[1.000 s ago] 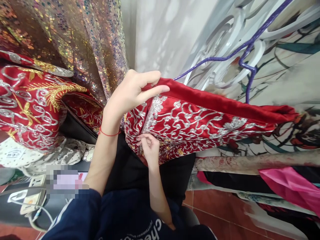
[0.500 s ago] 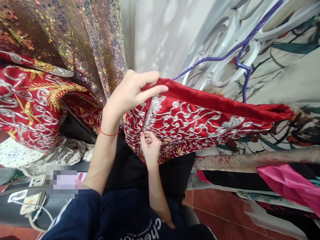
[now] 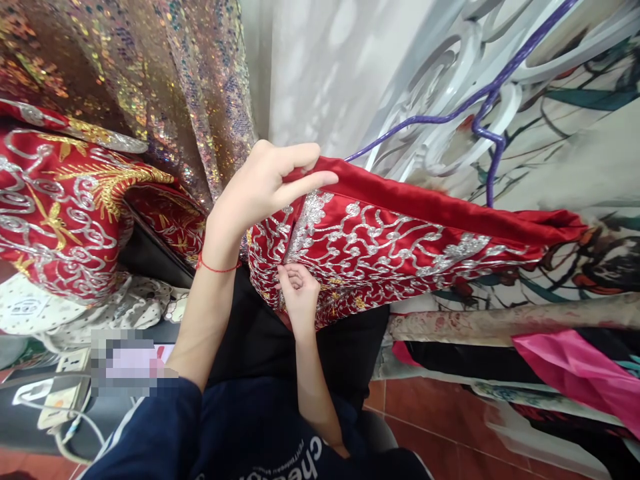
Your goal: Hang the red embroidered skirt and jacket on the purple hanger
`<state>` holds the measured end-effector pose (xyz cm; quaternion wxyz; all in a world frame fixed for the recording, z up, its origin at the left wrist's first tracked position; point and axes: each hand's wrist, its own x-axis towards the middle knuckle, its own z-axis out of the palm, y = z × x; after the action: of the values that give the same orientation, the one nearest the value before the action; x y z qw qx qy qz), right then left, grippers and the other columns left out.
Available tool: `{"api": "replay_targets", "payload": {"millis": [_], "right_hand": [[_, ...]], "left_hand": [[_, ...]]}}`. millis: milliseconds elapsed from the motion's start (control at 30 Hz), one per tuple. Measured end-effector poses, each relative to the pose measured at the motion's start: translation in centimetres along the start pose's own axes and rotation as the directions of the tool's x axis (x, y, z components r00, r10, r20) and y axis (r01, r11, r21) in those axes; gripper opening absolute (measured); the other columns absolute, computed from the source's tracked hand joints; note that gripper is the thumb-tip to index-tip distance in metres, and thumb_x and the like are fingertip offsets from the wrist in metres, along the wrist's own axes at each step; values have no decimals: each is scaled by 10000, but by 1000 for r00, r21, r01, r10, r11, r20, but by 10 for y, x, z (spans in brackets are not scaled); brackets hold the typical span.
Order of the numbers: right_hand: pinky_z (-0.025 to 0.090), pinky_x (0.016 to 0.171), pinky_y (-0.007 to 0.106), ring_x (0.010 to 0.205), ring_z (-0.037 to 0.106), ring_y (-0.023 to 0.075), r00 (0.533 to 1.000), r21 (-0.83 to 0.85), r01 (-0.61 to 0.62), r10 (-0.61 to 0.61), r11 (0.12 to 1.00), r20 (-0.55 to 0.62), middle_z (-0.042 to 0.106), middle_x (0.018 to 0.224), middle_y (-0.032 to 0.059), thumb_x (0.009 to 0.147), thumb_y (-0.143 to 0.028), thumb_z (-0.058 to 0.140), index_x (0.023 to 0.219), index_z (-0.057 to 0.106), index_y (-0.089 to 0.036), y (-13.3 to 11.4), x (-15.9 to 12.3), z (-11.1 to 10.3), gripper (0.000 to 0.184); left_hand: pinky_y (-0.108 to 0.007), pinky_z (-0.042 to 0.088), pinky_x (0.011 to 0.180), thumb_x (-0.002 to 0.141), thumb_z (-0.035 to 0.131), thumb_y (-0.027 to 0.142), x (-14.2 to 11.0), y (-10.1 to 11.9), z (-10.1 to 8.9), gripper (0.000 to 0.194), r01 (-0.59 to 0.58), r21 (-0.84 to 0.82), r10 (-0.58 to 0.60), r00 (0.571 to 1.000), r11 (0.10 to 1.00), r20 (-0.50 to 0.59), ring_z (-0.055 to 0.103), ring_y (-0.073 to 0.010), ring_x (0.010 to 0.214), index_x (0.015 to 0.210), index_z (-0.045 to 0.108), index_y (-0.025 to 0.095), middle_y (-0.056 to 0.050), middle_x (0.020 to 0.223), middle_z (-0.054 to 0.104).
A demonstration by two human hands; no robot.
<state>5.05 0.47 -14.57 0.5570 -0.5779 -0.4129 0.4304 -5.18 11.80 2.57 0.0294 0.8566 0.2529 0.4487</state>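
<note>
A red satin skirt point(image 3: 380, 230) with silver swirling embroidery and a plain red waistband is stretched out in front of me. It hangs on a purple hanger point(image 3: 440, 115). My left hand point(image 3: 275, 177), a red string round its wrist, pinches the waistband's near end between thumb and fingers. Below it, my right hand point(image 3: 301, 290) is closed in a pinch against the embroidered cloth, at the lower end of a narrow dark seam line. What lies between those fingertips is too small to make out. Lower folds of the skirt drop over my dark-trousered lap.
Another red garment point(image 3: 60, 220) with gold and silver embroidery lies at the left, before a sequined cloth point(image 3: 150, 80). A power strip point(image 3: 65, 387) with white cables sits at lower left. White scrollwork point(image 3: 450, 93) stands behind the hanger. Folded fabrics point(image 3: 575, 373) are at the right.
My right hand has shifted very slightly to the left along the cloth. The left hand keeps its hold on the waistband.
</note>
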Motion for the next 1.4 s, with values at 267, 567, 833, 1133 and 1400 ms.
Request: {"api": "replay_targets", "payload": {"millis": [267, 567, 833, 1133, 1400], "right_hand": [[562, 684, 282, 802, 724, 187, 1000, 195, -26, 25, 980, 11, 748, 812, 57, 817, -473, 695, 835, 638, -193, -2, 0, 1, 287], [521, 653, 264, 712, 669, 161, 984, -33, 12, -6, 999, 178, 723, 776, 27, 863, -454, 647, 823, 663, -206, -7, 2, -16, 252], [472, 625, 266, 552, 576, 126, 974, -219, 99, -50, 971, 221, 706, 684, -11, 857, -408, 678, 762, 718, -207, -22, -4, -28, 226], [569, 712, 291, 752, 738, 191, 986, 219, -133, 107, 967, 126, 771, 749, 54, 735, -396, 760, 736, 660, -188, -13, -5, -8, 231], [562, 569, 253, 723, 724, 176, 987, 329, -160, 145, 931, 69, 796, 841, 83, 689, -433, 807, 744, 644, -182, -9, -4, 1, 304]], "left_hand": [[-283, 272, 532, 997, 551, 448, -1, -4, 1, 462, -11, -9, 11, 1000, 1000, 11, 192, -102, 570, 612, 489, 200, 61, 559, 207], [-302, 283, 527, 978, 597, 391, 1, -7, 1, 417, -26, -12, 26, 1000, 1000, 15, 200, -119, 573, 609, 498, 225, 63, 527, 230], [-240, 290, 560, 978, 567, 414, -3, -2, 2, 450, 44, 46, -44, 999, 998, 7, 272, -74, 551, 618, 424, 185, 53, 611, 215], [-224, 357, 610, 963, 557, 429, -2, 4, 0, 492, 152, 65, -154, 987, 986, 40, 310, -68, 556, 587, 335, 201, 52, 615, 217], [-230, 371, 600, 929, 572, 501, -1, 4, 0, 511, 214, 82, -219, 973, 973, 69, 337, -72, 546, 598, 304, 220, 50, 617, 224]]}}
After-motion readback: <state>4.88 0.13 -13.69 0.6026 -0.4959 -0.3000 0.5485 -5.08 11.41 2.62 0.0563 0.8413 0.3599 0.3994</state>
